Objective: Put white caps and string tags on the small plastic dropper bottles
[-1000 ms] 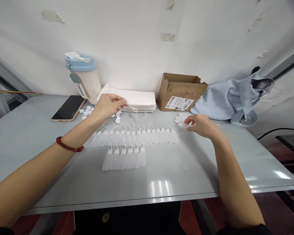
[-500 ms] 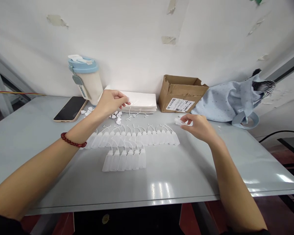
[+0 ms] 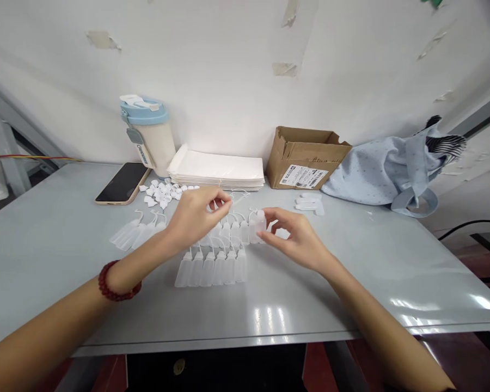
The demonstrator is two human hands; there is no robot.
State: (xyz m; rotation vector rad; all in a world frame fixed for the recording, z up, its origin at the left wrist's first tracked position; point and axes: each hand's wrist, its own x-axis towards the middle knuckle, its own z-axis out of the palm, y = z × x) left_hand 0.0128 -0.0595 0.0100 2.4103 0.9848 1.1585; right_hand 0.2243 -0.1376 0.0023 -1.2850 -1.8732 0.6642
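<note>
My right hand (image 3: pixel 296 234) pinches a small translucent squeeze bottle (image 3: pixel 258 227) upright between thumb and fingers, over the right end of the back row. My left hand (image 3: pixel 198 215) is closed in a pinch just left of it, on what looks like a thin white tube, mostly hidden by the fingers. More thin tubes (image 3: pixel 240 197) lie just beyond the fingertips. Below my hands is a front row of similar bottles (image 3: pixel 209 269) with thin curved tubes on top. The back row (image 3: pixel 126 234) is partly covered by my left hand and forearm.
Small white caps (image 3: pixel 159 193) are heaped beside a phone (image 3: pixel 122 184) and a tumbler (image 3: pixel 153 136). White envelopes (image 3: pixel 220 166) are stacked against the wall. A cardboard box (image 3: pixel 306 158) and a blue cloth bag (image 3: pixel 371 169) stand at right. A few bottles (image 3: pixel 309 203) lie before the box.
My right hand has come left from the loose bottles by the box, bringing one bottle. My left hand has moved down and toward it from beside the envelopes, uncovering the white caps.
</note>
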